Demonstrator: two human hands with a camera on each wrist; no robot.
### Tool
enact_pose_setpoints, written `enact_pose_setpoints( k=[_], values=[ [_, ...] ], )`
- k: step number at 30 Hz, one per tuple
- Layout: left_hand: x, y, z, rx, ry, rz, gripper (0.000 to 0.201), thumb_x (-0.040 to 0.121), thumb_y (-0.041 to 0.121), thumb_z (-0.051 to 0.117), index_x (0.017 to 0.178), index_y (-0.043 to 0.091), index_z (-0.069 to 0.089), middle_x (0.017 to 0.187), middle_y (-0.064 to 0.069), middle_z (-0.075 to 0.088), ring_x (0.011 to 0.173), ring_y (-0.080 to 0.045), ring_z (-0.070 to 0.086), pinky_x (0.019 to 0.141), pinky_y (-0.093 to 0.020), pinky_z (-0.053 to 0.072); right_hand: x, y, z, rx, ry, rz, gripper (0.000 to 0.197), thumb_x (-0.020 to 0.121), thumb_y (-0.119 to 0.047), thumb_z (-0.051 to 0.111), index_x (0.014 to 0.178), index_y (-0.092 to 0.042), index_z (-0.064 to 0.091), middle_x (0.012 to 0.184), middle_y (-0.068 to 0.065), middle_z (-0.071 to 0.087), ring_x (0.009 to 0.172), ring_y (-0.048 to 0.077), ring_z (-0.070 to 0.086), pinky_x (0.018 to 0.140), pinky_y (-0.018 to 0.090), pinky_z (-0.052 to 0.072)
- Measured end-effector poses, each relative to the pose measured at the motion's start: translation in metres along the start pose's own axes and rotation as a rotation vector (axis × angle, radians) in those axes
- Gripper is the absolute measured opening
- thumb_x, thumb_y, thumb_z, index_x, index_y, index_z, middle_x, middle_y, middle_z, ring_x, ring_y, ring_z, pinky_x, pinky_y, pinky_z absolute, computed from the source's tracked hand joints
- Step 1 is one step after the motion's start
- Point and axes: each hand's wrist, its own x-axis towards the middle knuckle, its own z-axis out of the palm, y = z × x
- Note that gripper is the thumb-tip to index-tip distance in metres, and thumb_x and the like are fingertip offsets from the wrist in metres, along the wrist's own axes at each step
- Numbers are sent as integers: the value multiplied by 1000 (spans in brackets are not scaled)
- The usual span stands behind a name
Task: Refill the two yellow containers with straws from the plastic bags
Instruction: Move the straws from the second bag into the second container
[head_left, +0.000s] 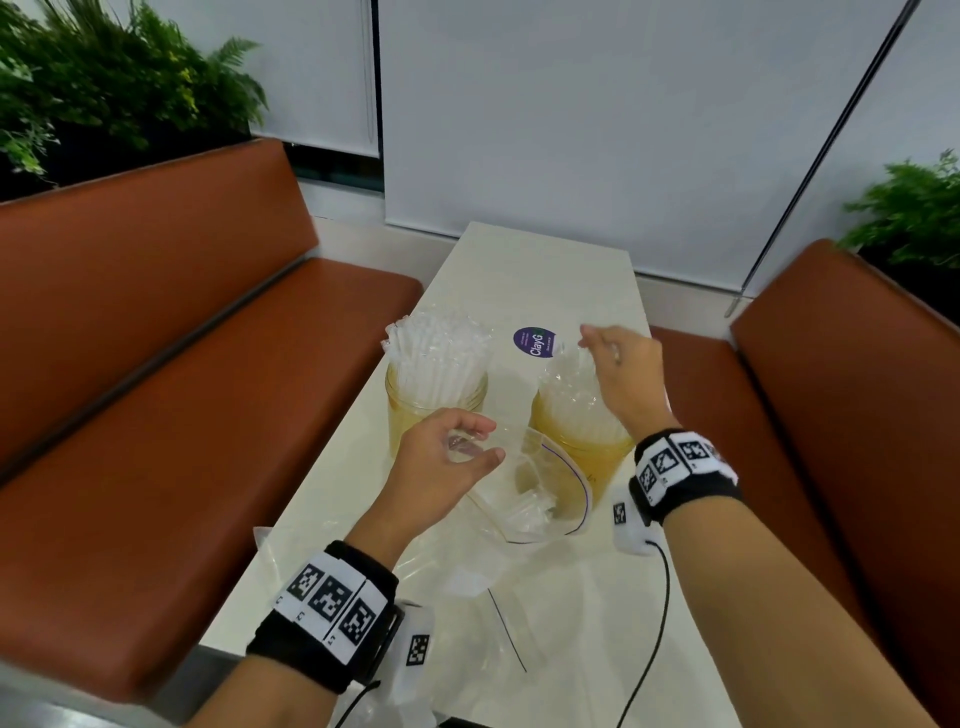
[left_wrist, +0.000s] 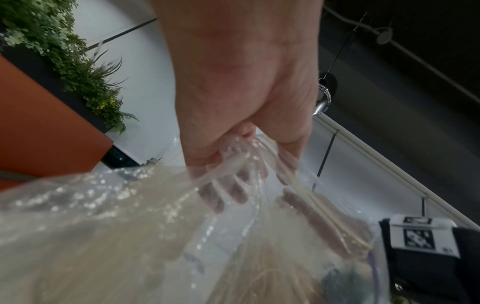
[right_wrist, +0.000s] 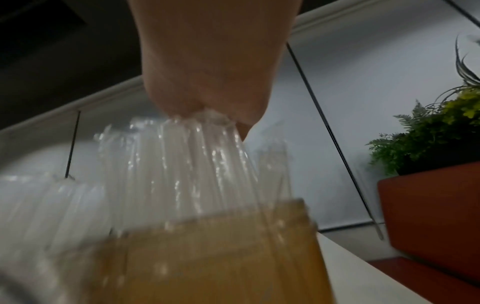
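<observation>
A clear bag (head_left: 540, 493) is gripped by the left hand (head_left: 447, 457), its plastic bunched between curled fingers and thumb; a few straws (head_left: 530, 512) are seen lying crosswise inside it. The tops of a straw bundle (head_left: 571, 384) are pinched by the right hand (head_left: 623, 374), directly above the right container (head_left: 587, 447), with the bundle's long axis near upright and its lower ends already inside. That container is nearer the right hand, so the drop is judged to be its job. Two yellow containers are counted; the left container (head_left: 436, 410) is packed with straws. Two bags are counted: the held one and an empty bag (head_left: 493, 618) lying flat on the table (head_left: 540, 270).
</observation>
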Motion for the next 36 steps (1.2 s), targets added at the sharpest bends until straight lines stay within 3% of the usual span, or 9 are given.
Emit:
enact_pose_setpoints(
  k=[2,8,13,19,22,25,29,33,36],
  values=[
    [-1,0,-1,-6,-1,-3,27,79,22,86,103,23,73,107,8,71,87,2,67,71,-2,47,-13,3,4,-72,-55,23,45,101,-45,51,102,-7,76,97,13,73,91,27,66,82,39,53],
    [0,1,0,-11,-4,-12,25,79,21,85,102,23,74,107,9,71,89,-2,68,74,-5,50,20,-18,-9,-197,37,-132,43,107,-33,33,119,-12,70,127,4,61,125,19,48,97,32,41],
    [0,2,-1,-5,-9,-2,22,84,12,80,104,19,74,106,10,71,92,-6,67,75,-4,48,19,-13,5,-496,-511,80,50,107,-32,25,76,-7,55,92,19,67,85,34,61,76,37,46],
    [1,4,1,14,-53,15,22,89,4,71,107,17,74,108,9,70,91,13,62,78,0,44,8,-29,11,-456,-285,-207,43,108,-27,28,129,-4,58,124,15,64,118,32,58,103,41,43],
    [2,4,2,18,-62,16,25,90,0,68,107,17,74,109,10,70,91,15,61,79,0,45,-7,-25,26,-650,-492,-263,43,108,-26,25,127,-5,57,124,10,62,117,27,56,114,42,31],
    [2,5,1,27,-72,25,27,90,-3,65,107,16,74,110,8,70,90,15,61,81,-2,46,-4,-30,17,-584,-291,-314,38,106,-20,31,123,-1,59,120,13,63,115,31,56,107,46,37],
    [3,5,-1,25,-86,22,28,90,-2,64,108,18,74,110,10,70,93,14,61,83,-3,46,4,-20,-6,-583,-25,-70,58,100,-35,20,122,1,59,123,16,62,117,31,56,104,48,44],
    [0,5,-3,28,-106,8,31,91,-3,62,107,20,74,110,11,70,92,14,61,85,-5,46,-15,4,-7,-425,-257,221,50,106,-31,23,126,2,54,128,18,57,123,35,52,106,43,38],
    [-2,8,-3,17,-123,7,38,90,-9,57,104,23,72,113,8,70,101,3,64,90,-11,47,-24,8,-10,-318,-163,113,48,105,-35,27,116,-5,62,120,14,63,116,33,57,107,48,39]
  ],
)
